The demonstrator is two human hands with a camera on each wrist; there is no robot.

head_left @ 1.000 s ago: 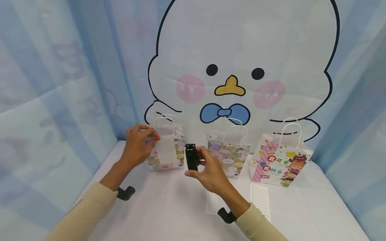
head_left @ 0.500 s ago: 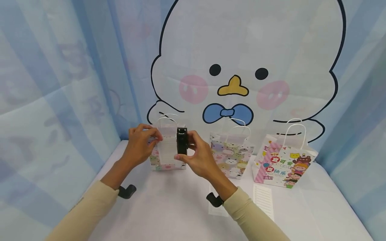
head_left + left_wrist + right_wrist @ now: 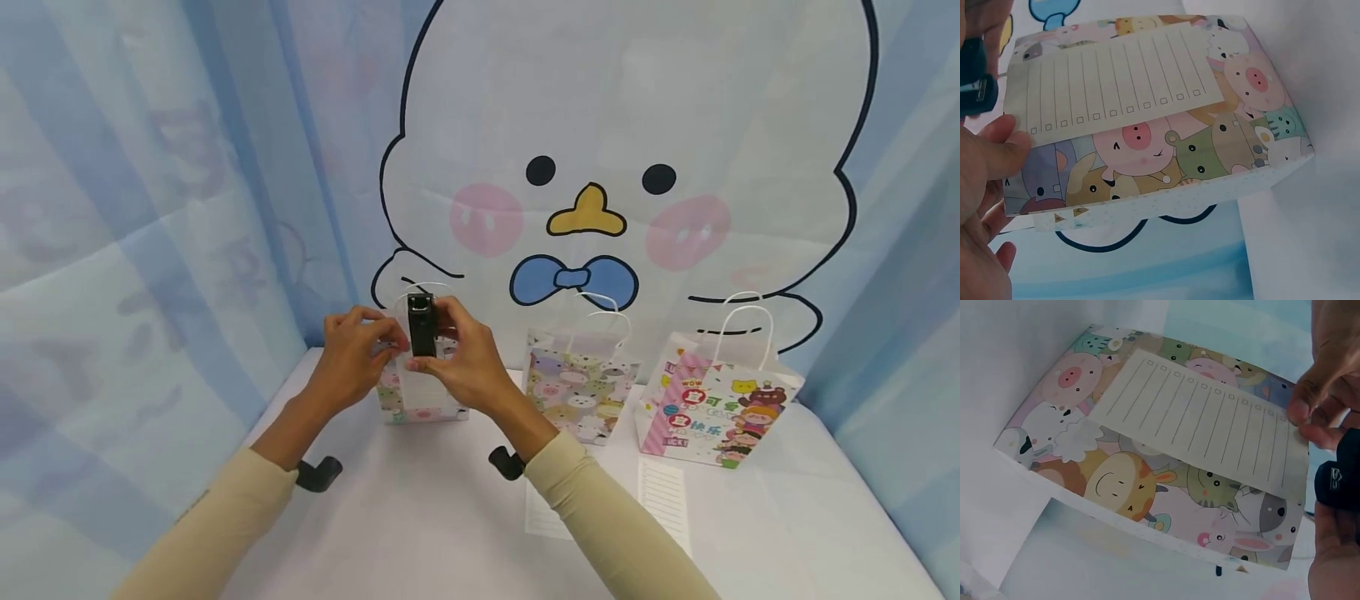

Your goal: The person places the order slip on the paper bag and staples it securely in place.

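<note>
My left hand (image 3: 352, 354) pinches a white lined checklist sheet (image 3: 1116, 87) by its top end against the upper edge of a paper gift bag (image 3: 1210, 156) printed with cartoon animals. The sheet lies slightly slanted over the bag's front. My right hand (image 3: 471, 354) grips a small black stapler (image 3: 422, 325) between thumb and fingers, its nose toward the bag's top edge. In the right wrist view, the stapler (image 3: 1338, 478) is right beside the sheet's upper end and the left fingertips. The two hands cover most of the bag's top in the head view.
To the right stand a second animal-print bag (image 3: 577, 396) and a pink-striped bag (image 3: 720, 408), both with white handles. Two more lined sheets lie on the white table before them, one (image 3: 663, 500) beside the right sleeve. A cartoon-print curtain (image 3: 480, 333) hangs behind.
My right hand has carried the stapler left and up, from beside the bag to its top edge. The left hand keeps pinching the sheet in place.
</note>
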